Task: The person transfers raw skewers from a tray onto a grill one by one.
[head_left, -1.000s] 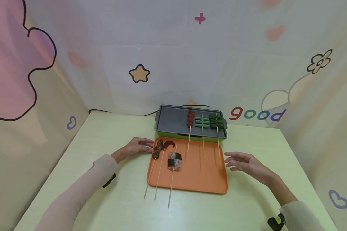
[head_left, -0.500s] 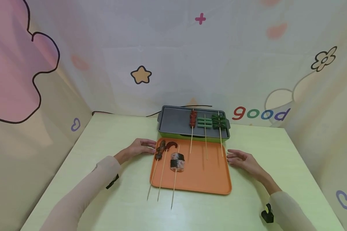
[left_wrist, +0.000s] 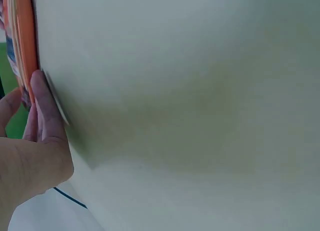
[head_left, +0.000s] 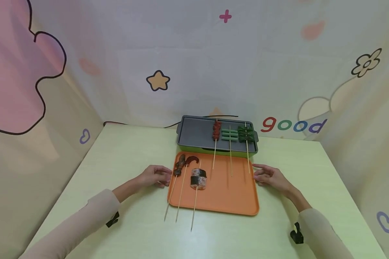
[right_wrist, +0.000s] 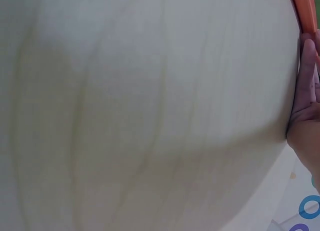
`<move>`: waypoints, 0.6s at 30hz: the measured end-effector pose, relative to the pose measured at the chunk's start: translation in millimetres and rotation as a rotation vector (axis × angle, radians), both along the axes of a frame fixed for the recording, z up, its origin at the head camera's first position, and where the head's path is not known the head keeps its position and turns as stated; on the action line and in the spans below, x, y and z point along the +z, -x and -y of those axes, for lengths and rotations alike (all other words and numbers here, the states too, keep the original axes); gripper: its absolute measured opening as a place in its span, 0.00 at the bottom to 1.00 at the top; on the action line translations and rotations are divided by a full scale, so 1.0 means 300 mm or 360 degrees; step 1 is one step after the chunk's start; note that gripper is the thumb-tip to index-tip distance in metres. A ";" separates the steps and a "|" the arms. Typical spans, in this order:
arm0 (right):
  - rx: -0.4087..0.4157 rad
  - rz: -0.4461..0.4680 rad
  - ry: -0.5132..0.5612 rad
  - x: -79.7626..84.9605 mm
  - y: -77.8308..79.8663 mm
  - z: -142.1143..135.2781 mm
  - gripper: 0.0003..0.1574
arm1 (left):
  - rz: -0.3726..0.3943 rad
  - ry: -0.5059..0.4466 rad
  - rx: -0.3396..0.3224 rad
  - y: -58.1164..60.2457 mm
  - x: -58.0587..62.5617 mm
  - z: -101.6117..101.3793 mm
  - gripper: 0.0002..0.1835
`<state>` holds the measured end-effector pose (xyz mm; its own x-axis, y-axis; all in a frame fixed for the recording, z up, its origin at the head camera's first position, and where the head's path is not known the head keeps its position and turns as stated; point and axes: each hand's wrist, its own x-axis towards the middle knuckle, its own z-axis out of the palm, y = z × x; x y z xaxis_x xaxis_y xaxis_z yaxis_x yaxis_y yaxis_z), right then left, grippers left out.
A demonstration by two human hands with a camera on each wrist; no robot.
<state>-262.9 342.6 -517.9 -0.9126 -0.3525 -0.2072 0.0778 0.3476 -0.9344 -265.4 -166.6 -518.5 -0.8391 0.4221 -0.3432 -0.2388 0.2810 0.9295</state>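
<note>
An orange tray [head_left: 227,201] lies on the table in the head view. On its left part are three skewers: dark brown pieces [head_left: 179,166], a dark red curled piece [head_left: 192,159], and a roll with black bands [head_left: 198,178]. My left hand [head_left: 155,176] grips the tray's left edge; in the left wrist view its fingers [left_wrist: 46,103] lie against the orange rim, low by the table. My right hand [head_left: 272,178] holds the right edge, thumb and fingers at the rim. In the right wrist view, only part of this hand [right_wrist: 307,98] shows.
Behind the tray stands a green grill box with a grey top [head_left: 194,131]. It bears a red skewer [head_left: 216,130], a green stick skewer [head_left: 229,135] and a leafy green skewer [head_left: 245,133], whose sticks reach over the tray. A patterned cloth [head_left: 194,72] walls the table [head_left: 126,151].
My right hand has moved left onto the tray's right edge. The left hand has come lower along the left edge, its fingers more bent. Tray and skewers keep their places.
</note>
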 end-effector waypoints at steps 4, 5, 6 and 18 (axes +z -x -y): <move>-0.0011 0.0005 -0.0015 0.004 -0.004 0.005 0.38 | 0.0042 -0.0023 -0.0086 -0.117 0.011 0.029 0.19; -0.0011 0.0003 -0.0020 0.005 -0.003 0.006 0.38 | 0.0060 -0.0043 -0.0092 -0.143 0.011 0.035 0.19; -0.0013 0.0001 -0.0025 0.007 -0.002 0.008 0.38 | 0.0078 -0.0061 -0.0087 -0.168 0.012 0.039 0.19; -0.0058 0.0011 0.0003 0.003 -0.003 0.003 0.39 | 0.0192 -0.0159 -0.0007 -0.318 0.013 0.006 0.25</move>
